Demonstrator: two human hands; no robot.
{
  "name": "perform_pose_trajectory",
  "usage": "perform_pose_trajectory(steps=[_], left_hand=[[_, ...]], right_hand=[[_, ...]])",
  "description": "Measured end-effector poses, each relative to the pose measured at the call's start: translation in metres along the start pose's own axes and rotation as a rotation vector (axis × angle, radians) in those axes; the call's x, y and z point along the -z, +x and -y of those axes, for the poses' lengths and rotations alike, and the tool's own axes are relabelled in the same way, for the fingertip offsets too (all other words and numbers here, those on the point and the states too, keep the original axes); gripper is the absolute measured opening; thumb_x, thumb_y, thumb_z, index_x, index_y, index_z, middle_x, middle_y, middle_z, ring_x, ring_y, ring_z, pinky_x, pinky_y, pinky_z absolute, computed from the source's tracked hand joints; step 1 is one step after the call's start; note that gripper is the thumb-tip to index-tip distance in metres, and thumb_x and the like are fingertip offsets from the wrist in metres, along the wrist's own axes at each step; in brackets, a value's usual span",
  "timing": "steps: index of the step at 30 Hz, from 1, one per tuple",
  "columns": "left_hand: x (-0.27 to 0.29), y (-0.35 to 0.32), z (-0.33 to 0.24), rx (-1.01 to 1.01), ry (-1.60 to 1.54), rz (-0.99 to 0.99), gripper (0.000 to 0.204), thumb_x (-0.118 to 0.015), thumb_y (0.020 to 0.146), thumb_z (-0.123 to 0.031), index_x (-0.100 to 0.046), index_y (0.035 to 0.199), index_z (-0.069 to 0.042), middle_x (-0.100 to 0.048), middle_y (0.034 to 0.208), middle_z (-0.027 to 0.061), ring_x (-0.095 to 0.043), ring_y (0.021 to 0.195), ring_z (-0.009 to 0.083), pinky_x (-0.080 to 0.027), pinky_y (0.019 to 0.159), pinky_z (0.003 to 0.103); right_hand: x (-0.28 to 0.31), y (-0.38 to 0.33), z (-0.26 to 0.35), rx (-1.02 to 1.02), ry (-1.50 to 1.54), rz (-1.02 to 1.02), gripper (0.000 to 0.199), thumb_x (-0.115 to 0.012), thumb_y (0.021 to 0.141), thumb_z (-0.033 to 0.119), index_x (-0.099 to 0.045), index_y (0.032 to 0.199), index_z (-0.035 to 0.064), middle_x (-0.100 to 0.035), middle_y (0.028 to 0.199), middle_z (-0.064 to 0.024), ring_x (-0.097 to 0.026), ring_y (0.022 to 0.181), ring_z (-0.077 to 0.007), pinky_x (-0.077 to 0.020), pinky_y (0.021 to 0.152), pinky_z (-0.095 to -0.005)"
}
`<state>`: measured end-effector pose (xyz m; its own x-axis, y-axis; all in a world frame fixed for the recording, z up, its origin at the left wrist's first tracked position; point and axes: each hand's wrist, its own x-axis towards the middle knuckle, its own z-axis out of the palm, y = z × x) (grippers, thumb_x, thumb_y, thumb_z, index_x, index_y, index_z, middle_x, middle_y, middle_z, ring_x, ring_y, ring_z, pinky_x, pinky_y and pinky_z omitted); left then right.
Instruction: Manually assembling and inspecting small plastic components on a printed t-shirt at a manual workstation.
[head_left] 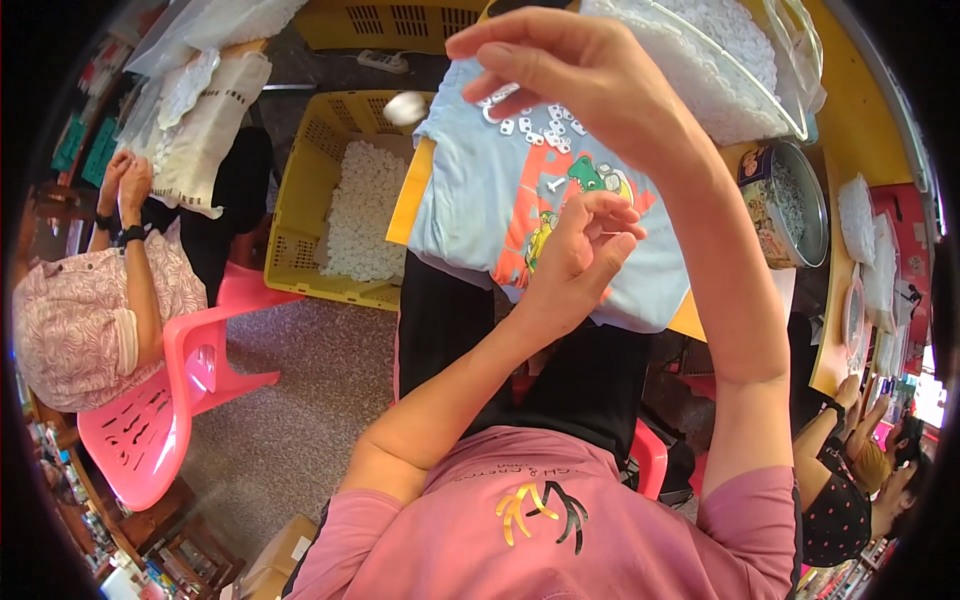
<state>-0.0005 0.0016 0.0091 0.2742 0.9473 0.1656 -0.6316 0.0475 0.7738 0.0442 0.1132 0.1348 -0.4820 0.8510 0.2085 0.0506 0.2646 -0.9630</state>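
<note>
My right hand (pixel 560 65) stretches leftward over the far edge of a blue cloth with a cartoon print (pixel 455 215), its fingers extended and apart. Left of its fingertips, a blurred small white piece (pixel 405 108) appears in mid-air beside a yellow crate (pixel 285 240). Nearer to me, my left hand (pixel 575 255) has its fingers curled toward the thumb above the cloth; whatever they hold is too small or hidden to make out. Just beyond it lies a small metal screw-like part (pixel 556 185). Several small white plastic pieces with holes (pixel 535 128) are scattered beneath my right hand.
Small white pieces (pixel 365 210) heap inside the crate. A large bag of white pieces (pixel 700 60) stands at the far right, near a round tin (pixel 790 205) of small metal parts. Left, a person (pixel 110 300) sits on a pink chair (pixel 150 440); other people work at right.
</note>
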Motion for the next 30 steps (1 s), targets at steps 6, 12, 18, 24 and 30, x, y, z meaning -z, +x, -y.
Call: perform_pose_trajectory(steps=[6,12,18,24,30], left_hand=[[-0.002,-0.001,-0.008,0.016,0.056,0.047,0.026,-0.057,0.099,-0.007,-0.048,0.122,-0.001,-0.056,0.112,0.0074,-0.059,0.103,0.0155,-0.047,0.091,0.029],[0.000,-0.002,-0.007,0.004,0.066,0.030,0.024,-0.055,0.099,-0.006,-0.049,0.121,0.000,-0.058,0.112,0.0083,-0.062,0.102,0.0161,-0.048,0.090,0.030],[-0.001,-0.002,-0.006,0.003,0.096,0.031,0.021,-0.052,0.100,-0.007,-0.049,0.120,0.000,-0.059,0.113,0.0087,-0.063,0.102,0.0161,-0.049,0.089,0.030],[0.000,-0.002,-0.004,0.010,0.109,0.009,0.018,-0.050,0.101,-0.008,-0.048,0.119,-0.002,-0.060,0.109,0.0082,-0.064,0.097,0.0159,-0.052,0.084,0.030],[-0.007,-0.002,-0.003,-0.066,-0.110,-0.217,0.015,-0.052,0.102,-0.008,-0.046,0.115,-0.004,-0.060,0.095,0.0063,-0.062,0.082,0.0124,-0.053,0.079,0.027]], right_hand=[[0.038,0.018,-0.049,-0.074,-0.464,0.055,0.023,-0.070,0.091,0.023,-0.071,0.099,0.0007,-0.069,0.081,-0.0023,-0.061,0.070,-0.0110,-0.0491,0.063,-0.0264],[0.033,0.004,-0.091,0.198,-1.022,0.140,0.022,-0.074,0.082,0.025,-0.071,0.091,0.0051,-0.067,0.082,-0.0095,-0.063,0.075,-0.0283,-0.0503,0.069,-0.0385],[0.034,-0.001,-0.098,0.213,-0.948,0.151,0.023,-0.074,0.082,0.025,-0.070,0.093,0.0052,-0.067,0.083,-0.0108,-0.064,0.077,-0.0286,-0.0505,0.070,-0.0392],[0.038,-0.023,-0.079,-0.112,-0.591,0.052,0.022,-0.071,0.086,0.022,-0.068,0.095,0.0022,-0.064,0.076,-0.0040,-0.059,0.070,-0.0128,-0.0465,0.063,-0.0276],[0.043,-0.097,-0.048,-0.345,-0.017,-0.314,0.026,-0.070,0.091,0.026,-0.068,0.096,0.0011,-0.061,0.076,0.0015,-0.048,0.063,-0.0040,-0.0374,0.057,-0.0199]])
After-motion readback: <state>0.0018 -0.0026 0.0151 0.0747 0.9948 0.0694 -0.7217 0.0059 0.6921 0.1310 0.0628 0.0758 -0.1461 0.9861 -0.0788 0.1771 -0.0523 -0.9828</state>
